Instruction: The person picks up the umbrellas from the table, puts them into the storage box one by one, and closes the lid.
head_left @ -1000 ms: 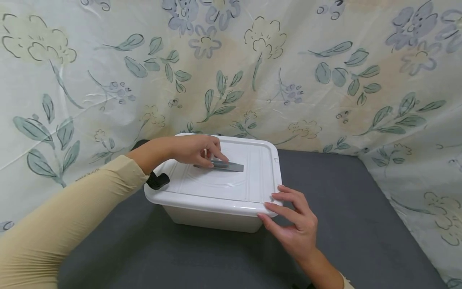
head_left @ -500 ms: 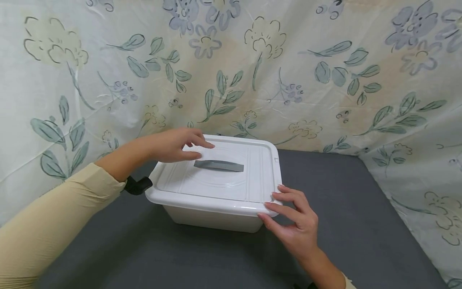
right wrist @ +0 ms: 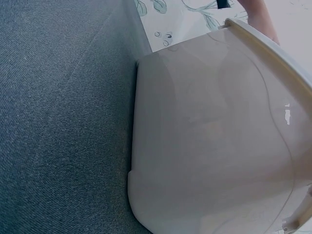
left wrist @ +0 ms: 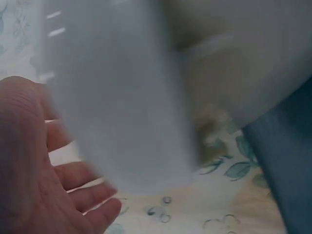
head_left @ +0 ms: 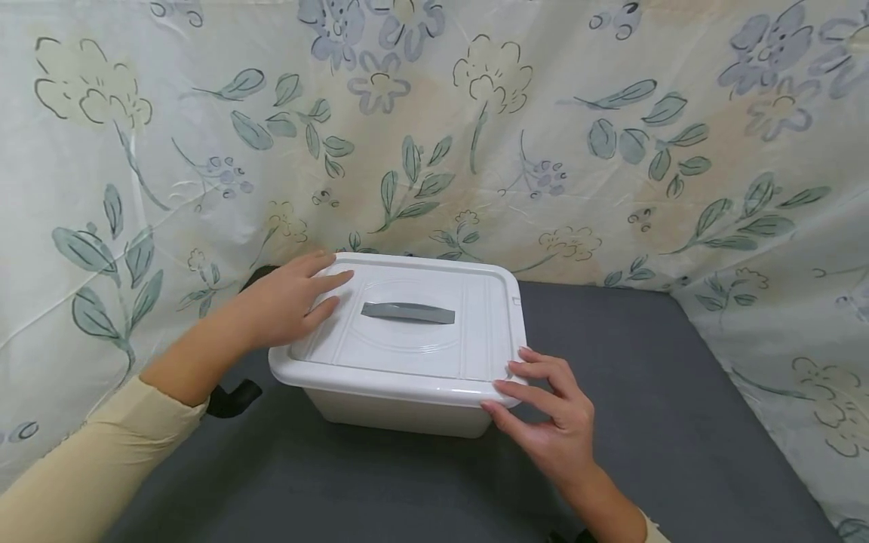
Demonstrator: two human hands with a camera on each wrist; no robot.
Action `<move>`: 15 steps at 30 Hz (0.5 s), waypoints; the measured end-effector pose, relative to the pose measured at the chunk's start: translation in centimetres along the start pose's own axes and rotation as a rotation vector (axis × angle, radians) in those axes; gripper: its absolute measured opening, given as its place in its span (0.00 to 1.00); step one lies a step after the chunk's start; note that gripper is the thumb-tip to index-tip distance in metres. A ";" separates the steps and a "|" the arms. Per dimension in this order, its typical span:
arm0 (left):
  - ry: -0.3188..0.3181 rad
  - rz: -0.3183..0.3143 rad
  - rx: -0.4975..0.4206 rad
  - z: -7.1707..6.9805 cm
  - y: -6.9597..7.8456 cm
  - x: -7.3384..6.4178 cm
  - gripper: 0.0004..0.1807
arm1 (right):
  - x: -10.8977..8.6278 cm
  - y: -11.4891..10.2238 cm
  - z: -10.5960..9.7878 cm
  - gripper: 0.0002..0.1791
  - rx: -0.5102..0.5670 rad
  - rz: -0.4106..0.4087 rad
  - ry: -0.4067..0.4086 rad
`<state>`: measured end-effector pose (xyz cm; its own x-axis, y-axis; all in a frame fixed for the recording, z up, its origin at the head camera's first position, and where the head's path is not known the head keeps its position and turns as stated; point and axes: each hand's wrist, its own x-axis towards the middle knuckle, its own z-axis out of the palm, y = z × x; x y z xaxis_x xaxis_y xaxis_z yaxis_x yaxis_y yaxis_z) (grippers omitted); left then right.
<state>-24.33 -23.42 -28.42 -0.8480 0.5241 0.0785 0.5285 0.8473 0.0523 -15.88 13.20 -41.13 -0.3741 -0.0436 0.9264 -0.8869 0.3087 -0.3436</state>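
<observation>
A white plastic storage box [head_left: 407, 413] stands on the dark grey surface, topped by a white lid [head_left: 407, 362]. On the lid's middle sits a grey handle [head_left: 409, 312]. My left hand [head_left: 285, 298] is at the lid's left rim, its fingers spread and fairly straight over the edge. In the left wrist view that hand [left wrist: 29, 146] has its fingers alongside the blurred lid. With thumb and fingertips, my right hand [head_left: 553, 411] grips the lid's front right corner. The right wrist view shows the box's pale side wall [right wrist: 204, 131]; the contents are hidden.
A dark grey cloth-covered table [head_left: 645, 422] lies under the box. Behind it and at both sides hangs a floral curtain [head_left: 543, 113]. A black strap end [head_left: 234, 398] sticks out from the left wrist.
My left hand has let go of the lid's grey handle and moved left to the lid's left rim. The right hand keeps its place at the front right corner.
</observation>
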 end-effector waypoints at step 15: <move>-0.078 -0.129 -0.067 2.9 -1.0 -0.6 0.40 | -0.1 0.0 0.0 0.14 -0.001 0.011 -0.002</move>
<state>-24.51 -24.33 -31.38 -0.9079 0.4190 -0.0104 0.4147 0.9015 0.1237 -15.85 13.17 -41.26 -0.3847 -0.0421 0.9221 -0.8822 0.3105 -0.3539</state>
